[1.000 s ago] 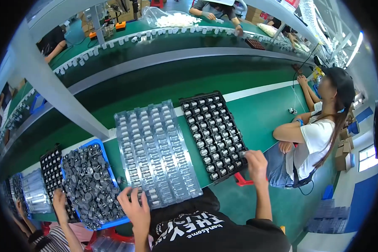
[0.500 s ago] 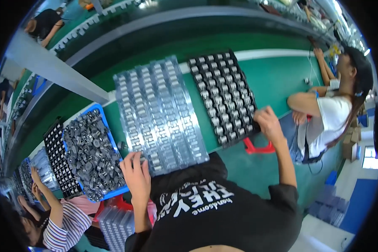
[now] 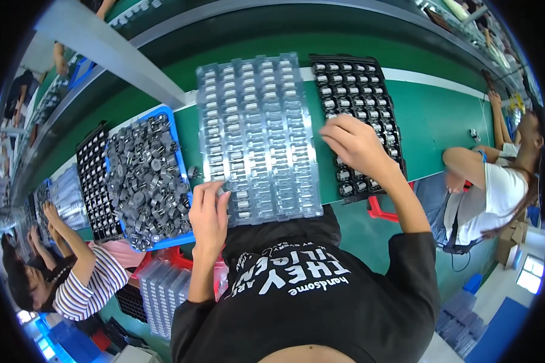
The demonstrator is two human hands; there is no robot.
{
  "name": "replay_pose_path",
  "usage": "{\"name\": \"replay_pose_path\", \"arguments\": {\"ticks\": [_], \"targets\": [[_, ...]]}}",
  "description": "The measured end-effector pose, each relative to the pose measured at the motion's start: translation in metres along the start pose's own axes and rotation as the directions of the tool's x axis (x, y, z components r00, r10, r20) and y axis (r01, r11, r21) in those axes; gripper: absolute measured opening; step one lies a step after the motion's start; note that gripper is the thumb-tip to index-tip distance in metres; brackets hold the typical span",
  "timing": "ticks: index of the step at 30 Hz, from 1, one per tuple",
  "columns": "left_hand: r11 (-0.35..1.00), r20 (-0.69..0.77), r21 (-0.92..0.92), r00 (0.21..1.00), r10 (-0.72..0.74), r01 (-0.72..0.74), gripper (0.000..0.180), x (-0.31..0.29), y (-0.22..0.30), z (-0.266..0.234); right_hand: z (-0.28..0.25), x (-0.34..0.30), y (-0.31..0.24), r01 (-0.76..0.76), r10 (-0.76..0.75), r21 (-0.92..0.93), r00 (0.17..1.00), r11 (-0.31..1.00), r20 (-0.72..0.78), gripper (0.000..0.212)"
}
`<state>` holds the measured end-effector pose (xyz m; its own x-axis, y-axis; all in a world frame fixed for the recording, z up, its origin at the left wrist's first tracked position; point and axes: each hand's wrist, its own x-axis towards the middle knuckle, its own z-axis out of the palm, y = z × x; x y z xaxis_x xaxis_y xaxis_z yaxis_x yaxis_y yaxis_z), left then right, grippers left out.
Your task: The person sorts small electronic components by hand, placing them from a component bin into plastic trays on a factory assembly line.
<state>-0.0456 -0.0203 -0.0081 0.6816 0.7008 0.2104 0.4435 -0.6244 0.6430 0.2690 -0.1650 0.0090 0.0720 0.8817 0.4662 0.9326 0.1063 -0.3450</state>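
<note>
A clear plastic tray point(image 3: 271, 142) lies in front of me, with small silvery cylindrical parts in many of its pockets; other pockets look bare. At its near left edge is my left hand point(image 3: 208, 219), fingers bent and thumb a little apart, with no held thing visible. To the right lies a black tray point(image 3: 358, 91) with rows of the same metal cylinders. My right hand point(image 3: 358, 148) is above that tray's left side, its fingertips pressed together and pointing toward the clear tray. Whatever they pinch is hidden.
A blue bin point(image 3: 174, 124) heaped with dark grey round parts stands left of the clear tray. One loose grey part point(image 3: 194, 172) lies between them. Another black tray point(image 3: 97, 187) is farther left. A metal post point(image 3: 121, 57) rises behind. Co-workers sit on both sides.
My right hand has moved from the black tray's near right corner to its left side, toward the clear tray. My left hand stays by the clear tray's edge. The whole view has shifted.
</note>
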Motion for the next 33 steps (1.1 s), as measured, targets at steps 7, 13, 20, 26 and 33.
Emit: {"name": "replay_pose_path", "arguments": {"ticks": [7, 13, 20, 26, 33], "targets": [[0.379, 0.149, -0.878, 0.919, -0.364, 0.292, 0.017, 0.001, 0.003, -0.008, 0.041, 0.089, 0.043, 0.070, -0.055, -0.067, 0.979, 0.995, 0.199, 0.012], [0.094, 0.282, -0.940, 0.903, -0.325, 0.327, 0.022, 0.006, -0.003, -0.007, 0.034, 0.107, 0.056, 0.114, -0.095, -0.034, 0.934, 0.993, 0.345, 0.015], [0.972, -0.097, -0.230, 0.992, -0.078, 0.054, 0.018, 0.013, -0.012, -0.004, 0.040, 0.112, 0.065, 0.110, -0.109, 0.022, 0.904, 0.994, 0.412, 0.014], [0.991, -0.167, -0.103, 0.984, 0.068, -0.086, 0.021, 0.011, -0.019, 0.003, 0.032, 0.111, 0.055, 0.118, -0.088, -0.046, 0.905, 0.992, 0.415, 0.014], [0.954, -0.427, 0.264, 0.904, -0.016, 0.141, 0.028, 0.002, -0.052, -0.049, 0.033, 0.114, 0.055, 0.204, -0.143, -0.091, 0.884, 0.975, 0.445, 0.014]]}}
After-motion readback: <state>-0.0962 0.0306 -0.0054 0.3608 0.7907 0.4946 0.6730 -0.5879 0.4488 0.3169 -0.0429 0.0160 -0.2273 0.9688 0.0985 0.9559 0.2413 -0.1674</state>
